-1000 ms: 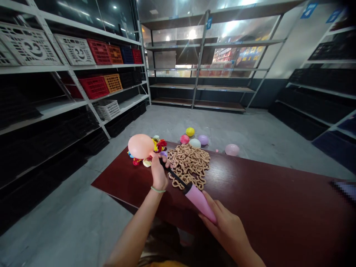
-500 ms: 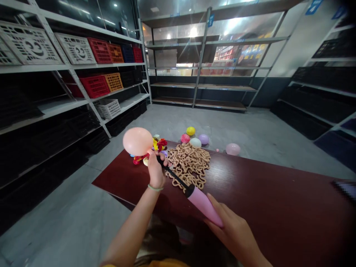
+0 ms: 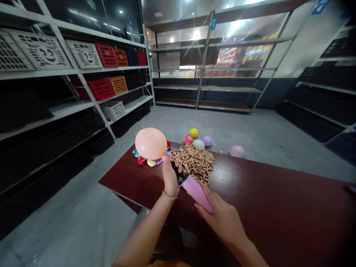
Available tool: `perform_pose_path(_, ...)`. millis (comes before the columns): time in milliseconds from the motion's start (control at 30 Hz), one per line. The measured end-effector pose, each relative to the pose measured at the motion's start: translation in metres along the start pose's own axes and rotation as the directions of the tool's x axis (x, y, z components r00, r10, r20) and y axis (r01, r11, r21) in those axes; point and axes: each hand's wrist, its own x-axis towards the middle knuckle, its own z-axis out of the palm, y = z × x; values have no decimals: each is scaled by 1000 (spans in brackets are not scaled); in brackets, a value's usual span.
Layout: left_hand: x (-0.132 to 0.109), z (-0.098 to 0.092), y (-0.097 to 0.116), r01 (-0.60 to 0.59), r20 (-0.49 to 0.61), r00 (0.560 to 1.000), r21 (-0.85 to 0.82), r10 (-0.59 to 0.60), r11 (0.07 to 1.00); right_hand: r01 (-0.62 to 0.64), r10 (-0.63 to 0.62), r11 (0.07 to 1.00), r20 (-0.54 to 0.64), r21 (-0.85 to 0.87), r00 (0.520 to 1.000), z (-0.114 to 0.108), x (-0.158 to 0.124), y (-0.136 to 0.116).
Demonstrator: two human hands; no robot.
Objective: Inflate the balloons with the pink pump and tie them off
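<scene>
A peach balloon (image 3: 150, 143) swells at the tip of a pink hand pump (image 3: 196, 192) above a dark red table (image 3: 278, 207). My left hand (image 3: 170, 177) is closed round the balloon's neck and the pump's black nozzle. My right hand (image 3: 222, 218) grips the rear end of the pink pump barrel, pushed in close to the nozzle. Just behind the hands lies a heap of tan chain-like pieces (image 3: 196, 161), and a pile of limp coloured balloons (image 3: 147, 161) sits under the inflated one.
Several small inflated balloons (image 3: 200, 141) lie on the grey floor beyond the table, one pink balloon (image 3: 237, 151) off to the right. Metal shelving with white, red and orange crates (image 3: 101, 89) lines the left; empty racks (image 3: 205, 85) stand at the back and right.
My right hand has pushed the pump barrel in toward my left hand, hiding the black rod. The balloon has grown larger and the view has shifted slightly.
</scene>
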Motion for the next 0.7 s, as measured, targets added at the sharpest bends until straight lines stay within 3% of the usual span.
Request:
perform_pose_path(133, -1, -4, -2, 23, 2, 1000, 24, -23, 999, 21, -22, 999, 15, 33, 1000, 6, -3, 0)
perform_pose_path(467, 38, -3, 37, -74, 2, 997, 25, 74, 997, 122, -121, 989, -23, 79, 992, -11, -55, 43)
perform_pose_path(700, 30, -2, 25, -81, -1, 997, -3, 81, 997, 0, 0, 1000, -23, 17, 1000, 1, -34, 19)
